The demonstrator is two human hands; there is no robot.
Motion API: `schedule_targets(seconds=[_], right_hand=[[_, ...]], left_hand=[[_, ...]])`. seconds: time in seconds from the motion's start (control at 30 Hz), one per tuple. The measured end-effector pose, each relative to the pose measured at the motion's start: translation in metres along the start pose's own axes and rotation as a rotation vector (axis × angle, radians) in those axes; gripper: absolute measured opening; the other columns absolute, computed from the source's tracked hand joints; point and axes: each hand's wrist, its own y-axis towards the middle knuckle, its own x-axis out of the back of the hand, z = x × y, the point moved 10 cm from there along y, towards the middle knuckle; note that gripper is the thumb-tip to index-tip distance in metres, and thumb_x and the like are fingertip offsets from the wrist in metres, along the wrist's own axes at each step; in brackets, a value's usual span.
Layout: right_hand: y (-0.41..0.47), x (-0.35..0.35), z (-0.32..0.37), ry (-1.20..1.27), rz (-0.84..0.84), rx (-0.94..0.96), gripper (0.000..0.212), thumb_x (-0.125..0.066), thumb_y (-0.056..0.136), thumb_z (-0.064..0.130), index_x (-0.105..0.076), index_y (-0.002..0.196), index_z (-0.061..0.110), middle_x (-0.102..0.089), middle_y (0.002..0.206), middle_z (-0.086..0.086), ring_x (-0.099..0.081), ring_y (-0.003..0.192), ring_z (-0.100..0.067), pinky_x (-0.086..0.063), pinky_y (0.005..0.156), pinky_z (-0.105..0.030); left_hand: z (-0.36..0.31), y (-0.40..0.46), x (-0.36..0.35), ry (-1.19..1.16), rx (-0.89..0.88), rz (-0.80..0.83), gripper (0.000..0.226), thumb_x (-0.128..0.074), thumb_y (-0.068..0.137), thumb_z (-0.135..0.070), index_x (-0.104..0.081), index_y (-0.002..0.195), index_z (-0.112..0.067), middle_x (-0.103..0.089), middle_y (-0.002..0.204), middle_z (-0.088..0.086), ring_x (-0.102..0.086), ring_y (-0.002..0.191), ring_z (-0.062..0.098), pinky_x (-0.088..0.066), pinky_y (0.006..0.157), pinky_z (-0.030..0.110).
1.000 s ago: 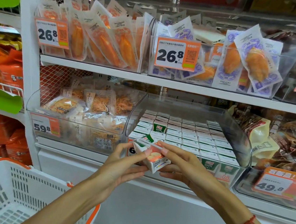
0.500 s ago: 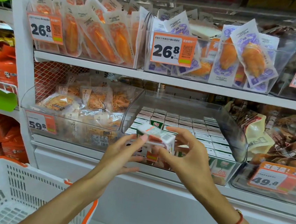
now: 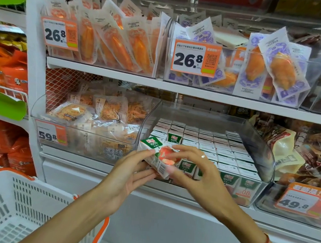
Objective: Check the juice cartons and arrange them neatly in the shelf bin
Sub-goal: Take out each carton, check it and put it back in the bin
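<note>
Head view of a shop shelf. The landmark is the clear shelf bin (image 3: pixel 267 152), standing on the lower shelf and packed with rows of juice cartons (image 3: pixel 208 144), their white tops upward and their green fronts showing through the front wall. One carton in the back left rows (image 3: pixel 174 138) stands higher than its neighbours, its green label exposed. Just in front of the bin's front left corner, a single juice carton (image 3: pixel 159 156) is held tilted, its green top up and to the left and its apple picture toward the camera. The left hand (image 3: pixel 128 175) grasps it from below and the left, fingertips against its side. The right hand (image 3: pixel 197 172), wearing a ring, pinches it from the right, thumb at the lower corner and fingers curled over the upper edge. A red cord circles the right wrist. Left of the bin stands a second clear bin of snack packs (image 3: pixel 97 114) with a 59.8 price tag (image 3: pixel 50 134). Below and left of the shelf bin is a white basket (image 3: pixel 17 211) with orange trim.
</note>
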Motion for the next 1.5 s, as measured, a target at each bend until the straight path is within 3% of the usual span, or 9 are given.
schedule_targets(seconds=[0.1,0.27,0.43,0.5,0.63,0.83,1.07,1.3,1.5], right_hand=[[-0.002,-0.003,-0.029,0.241,-0.003,-0.299,0.04,-0.057,0.08,0.054,-0.064,0.117,0.041,-0.062,0.119,0.014,-0.06,0.102,0.005,-0.056,0.073,-0.019],[-0.01,-0.013,-0.051,0.421,0.053,-0.521,0.026,-0.066,0.087,0.04,-0.074,0.106,0.024,-0.076,0.095,-0.001,-0.071,0.088,-0.021,-0.058,0.077,-0.022],[-0.015,-0.017,-0.056,0.522,0.092,-0.602,0.025,-0.073,0.081,0.038,-0.078,0.094,0.017,-0.075,0.093,-0.013,-0.07,0.078,-0.017,-0.057,0.07,-0.019],[-0.015,-0.017,-0.056,0.489,0.122,-0.569,0.021,-0.076,0.079,0.032,-0.075,0.099,0.025,-0.076,0.093,-0.006,-0.07,0.081,-0.013,-0.057,0.077,-0.021],[-0.011,-0.009,-0.046,0.308,0.141,-0.398,0.041,-0.082,0.076,0.015,-0.068,0.105,0.041,-0.07,0.088,0.009,-0.069,0.086,-0.008,-0.055,0.081,-0.018],[-0.003,0.015,-0.023,0.075,0.024,-0.113,0.041,-0.081,0.076,0.01,-0.068,0.112,0.025,-0.069,0.111,0.016,-0.062,0.109,-0.003,-0.046,0.095,-0.016],[-0.003,0.025,-0.002,-0.073,-0.081,0.04,0.041,-0.079,0.08,0.01,-0.064,0.112,0.03,-0.062,0.112,0.016,-0.054,0.114,-0.006,-0.042,0.094,-0.015],[-0.005,0.023,0.012,-0.305,-0.109,0.198,0.047,-0.071,0.085,0.024,-0.052,0.122,0.046,-0.045,0.113,0.03,-0.041,0.114,0.002,-0.038,0.089,-0.015],[0.006,0.024,0.021,-0.602,-0.193,0.34,0.054,-0.069,0.087,0.023,-0.051,0.138,0.025,-0.054,0.124,0.004,-0.044,0.111,-0.011,-0.04,0.087,-0.023]], left_hand=[[-0.001,0.003,0.008,0.053,-0.008,-0.059,0.037,-0.068,0.083,-0.029,-0.06,0.119,-0.022,-0.076,0.102,0.003,-0.073,0.094,0.018,-0.058,0.079,0.027],[0.011,0.004,-0.001,0.096,0.08,0.011,0.031,-0.061,0.089,-0.033,-0.065,0.115,-0.016,-0.076,0.102,0.005,-0.073,0.094,0.016,-0.057,0.08,0.028],[0.019,0.002,-0.004,0.138,0.147,0.04,0.033,-0.062,0.089,-0.039,-0.066,0.113,-0.017,-0.076,0.102,0.005,-0.073,0.093,0.015,-0.06,0.072,0.028],[0.014,0.002,-0.003,0.19,0.098,0.038,0.028,-0.061,0.09,-0.036,-0.067,0.114,-0.021,-0.076,0.103,0.001,-0.072,0.094,0.013,-0.059,0.074,0.027],[-0.017,0.0,-0.005,0.452,-0.178,-0.003,0.029,-0.072,0.084,-0.025,-0.066,0.112,-0.032,-0.074,0.1,-0.016,-0.069,0.094,0.0,-0.054,0.073,0.015],[-0.048,-0.021,-0.028,0.633,-0.575,0.068,0.045,-0.083,0.071,-0.013,-0.065,0.107,-0.032,-0.07,0.104,-0.025,-0.063,0.103,-0.006,-0.049,0.079,0.006],[-0.057,-0.026,-0.031,0.684,-0.677,0.061,0.044,-0.079,0.066,-0.03,-0.062,0.107,-0.033,-0.068,0.106,-0.027,-0.061,0.106,-0.007,-0.046,0.084,0.006],[-0.068,-0.032,-0.032,0.99,-0.833,-0.035,0.053,-0.079,0.078,-0.022,-0.057,0.125,-0.037,-0.06,0.118,-0.025,-0.056,0.114,0.001,-0.053,0.092,0.03],[-0.087,-0.043,-0.053,1.277,-1.074,-0.106,0.063,-0.079,0.078,-0.018,-0.051,0.134,-0.031,-0.056,0.123,-0.018,-0.053,0.108,-0.001,-0.048,0.085,0.016]])
